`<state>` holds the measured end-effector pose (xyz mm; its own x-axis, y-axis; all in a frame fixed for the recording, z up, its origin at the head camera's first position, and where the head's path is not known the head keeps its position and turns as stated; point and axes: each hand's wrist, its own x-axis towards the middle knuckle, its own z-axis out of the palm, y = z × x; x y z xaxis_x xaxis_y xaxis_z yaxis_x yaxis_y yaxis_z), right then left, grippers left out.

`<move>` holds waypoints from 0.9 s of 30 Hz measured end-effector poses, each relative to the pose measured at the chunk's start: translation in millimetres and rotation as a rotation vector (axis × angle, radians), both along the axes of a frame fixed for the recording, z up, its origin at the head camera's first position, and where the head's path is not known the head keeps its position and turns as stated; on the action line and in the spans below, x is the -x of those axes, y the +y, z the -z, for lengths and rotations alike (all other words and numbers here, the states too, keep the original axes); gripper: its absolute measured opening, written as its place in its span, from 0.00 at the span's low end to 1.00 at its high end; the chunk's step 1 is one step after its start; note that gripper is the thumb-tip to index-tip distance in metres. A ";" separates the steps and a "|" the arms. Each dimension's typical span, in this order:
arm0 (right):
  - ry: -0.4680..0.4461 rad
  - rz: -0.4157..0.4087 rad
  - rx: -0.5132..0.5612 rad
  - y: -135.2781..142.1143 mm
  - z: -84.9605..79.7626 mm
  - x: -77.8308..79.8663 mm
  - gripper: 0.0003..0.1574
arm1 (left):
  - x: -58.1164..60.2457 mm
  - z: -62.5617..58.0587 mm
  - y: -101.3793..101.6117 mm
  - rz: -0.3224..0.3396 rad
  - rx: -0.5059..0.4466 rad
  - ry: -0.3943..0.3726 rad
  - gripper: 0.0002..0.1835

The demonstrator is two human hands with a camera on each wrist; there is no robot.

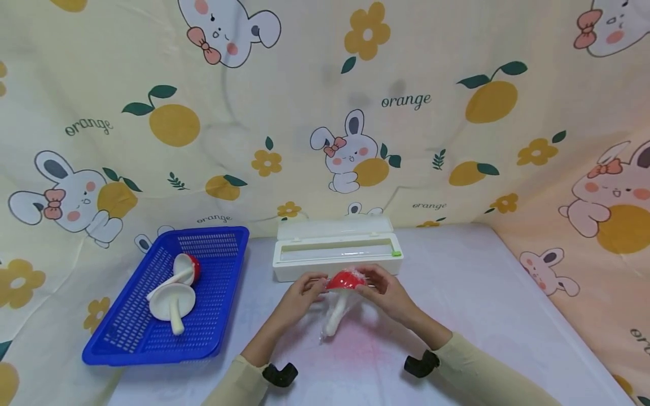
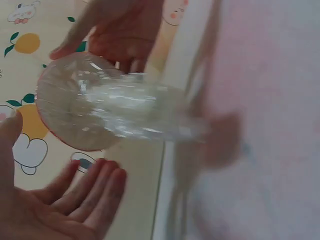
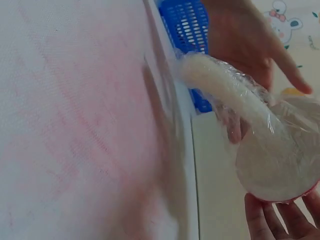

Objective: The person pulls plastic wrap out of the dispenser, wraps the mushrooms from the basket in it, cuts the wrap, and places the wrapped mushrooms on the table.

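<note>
A toy mushroom (image 1: 347, 279) with a red cap and a pale stem is held cap up between my hands. Clear cling film (image 2: 145, 112) wraps the stem and the cap's underside, crinkling over both. At the cap's right side my right hand (image 1: 387, 294) grips the edge, its fingers (image 3: 257, 210) at the rim. My left hand (image 1: 297, 299) is close beside the opposite edge; in the left wrist view its thumb and loosely bent fingers (image 2: 95, 195) are spread apart.
Just behind my hands stands a long white cling film dispenser (image 1: 335, 272), lid up. A blue basket (image 1: 152, 356) at the left carries two mushrooms, one pale side up (image 1: 161, 301) and one tipped with red showing (image 1: 195, 269). Black cameras (image 1: 281, 375) sit at my wrists.
</note>
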<state>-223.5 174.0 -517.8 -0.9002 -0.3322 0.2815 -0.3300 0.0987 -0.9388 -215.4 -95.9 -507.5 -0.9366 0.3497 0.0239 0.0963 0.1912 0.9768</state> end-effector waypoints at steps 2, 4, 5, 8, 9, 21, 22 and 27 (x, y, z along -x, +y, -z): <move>0.012 -0.022 0.010 -0.5 1.1 -0.1 0.29 | 3.1 -3.3 1.4 0.060 0.015 -0.017 0.29; 0.018 -0.034 0.014 -1.3 2.1 -0.2 0.29 | 5.3 -4.7 2.9 0.105 0.045 -0.038 0.32; 0.019 -0.036 0.012 -1.6 2.4 -0.3 0.29 | 6.0 -5.1 3.6 0.122 0.056 -0.040 0.32; 0.019 -0.034 -0.002 -2.1 2.3 -1.6 0.29 | 7.2 -4.5 5.6 0.141 0.064 -0.047 0.33; 0.015 -0.033 -0.007 -2.1 2.0 -2.0 0.29 | 7.2 -3.9 6.1 0.136 0.066 -0.049 0.32; -0.093 -0.011 -0.034 -5.2 -5.3 -12.6 0.39 | 7.2 -8.4 9.5 -0.037 0.061 -0.063 0.33; -0.096 0.006 -0.041 -5.8 -5.6 -14.3 0.38 | 7.9 -8.6 10.1 -0.058 0.049 -0.062 0.32; -0.153 0.099 -0.091 -10.3 -3.0 -23.0 0.34 | 10.9 -10.1 14.5 -0.145 -0.015 -0.045 0.30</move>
<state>-200.5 163.6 -514.8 -0.9598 -0.2575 0.1116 -0.1685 0.2106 -0.9629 -226.3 -81.4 -497.4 -0.9775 0.2103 -0.0153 0.0245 0.1851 0.9824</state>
